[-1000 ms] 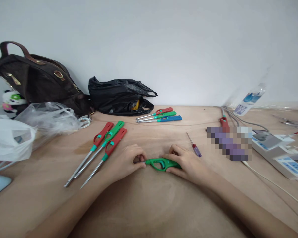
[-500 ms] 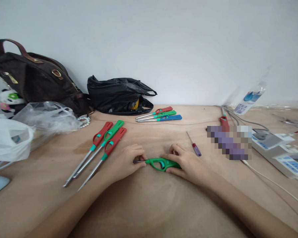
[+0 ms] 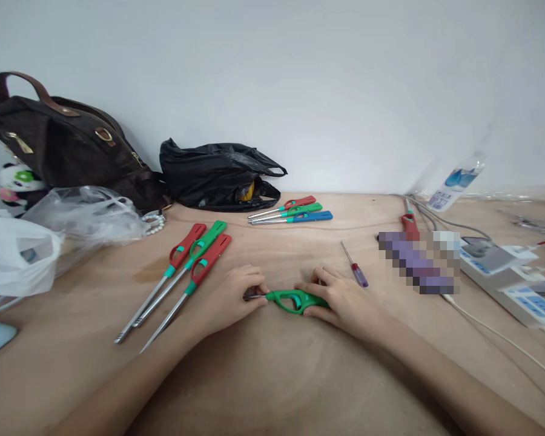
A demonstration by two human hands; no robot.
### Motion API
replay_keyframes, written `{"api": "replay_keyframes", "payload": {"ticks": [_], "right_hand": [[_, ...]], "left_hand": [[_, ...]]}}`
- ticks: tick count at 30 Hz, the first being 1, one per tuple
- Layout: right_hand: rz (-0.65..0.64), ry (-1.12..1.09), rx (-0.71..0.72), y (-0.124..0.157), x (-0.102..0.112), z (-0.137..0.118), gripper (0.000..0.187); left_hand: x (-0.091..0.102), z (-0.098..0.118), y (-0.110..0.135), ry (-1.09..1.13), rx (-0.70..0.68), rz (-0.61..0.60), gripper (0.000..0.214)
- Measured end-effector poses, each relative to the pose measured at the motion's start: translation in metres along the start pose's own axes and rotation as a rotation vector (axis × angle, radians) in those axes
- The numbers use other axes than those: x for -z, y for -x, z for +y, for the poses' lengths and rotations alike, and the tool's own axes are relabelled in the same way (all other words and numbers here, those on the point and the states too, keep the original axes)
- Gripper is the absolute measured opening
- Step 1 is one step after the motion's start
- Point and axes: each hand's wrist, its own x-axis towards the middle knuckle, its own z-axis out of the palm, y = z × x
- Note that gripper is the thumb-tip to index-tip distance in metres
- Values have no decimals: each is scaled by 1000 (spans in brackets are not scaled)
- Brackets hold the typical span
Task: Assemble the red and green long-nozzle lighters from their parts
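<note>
A green long-nosed lighter (image 3: pixel 295 299) lies on the wooden table (image 3: pixel 272 369) between my hands. My left hand (image 3: pixel 229 298) is closed around its metal nozzle end. My right hand (image 3: pixel 343 298) grips the green handle from the right, fingers curled over it. Left of my left hand lie three more lighters (image 3: pixel 184 269), two red and one green, side by side with their metal tubes pointing toward me.
A small screwdriver (image 3: pixel 355 267) lies by my right hand. Three lighters (image 3: pixel 293 212) lie farther back near a black plastic bag (image 3: pixel 218 174). A brown handbag (image 3: pixel 68 145) and clear bags (image 3: pixel 82 218) stand at left. A power strip (image 3: pixel 504 272), cables and a bottle (image 3: pixel 456 178) are at right.
Hardly anything has moved. Both hands stay on the green lighter, which has shifted very slightly; the view drifted a little.
</note>
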Motion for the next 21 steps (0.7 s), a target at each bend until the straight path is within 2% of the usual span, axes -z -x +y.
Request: {"api": "replay_keyframes", "payload": {"ticks": [14, 21], "right_hand": [[84, -5, 34, 1, -2, 5, 37], [59, -14, 7, 1, -7, 6, 39]], "left_hand": [[2, 5, -1, -11, 9, -11, 9], [0, 2, 0, -13, 3, -7, 8]]}}
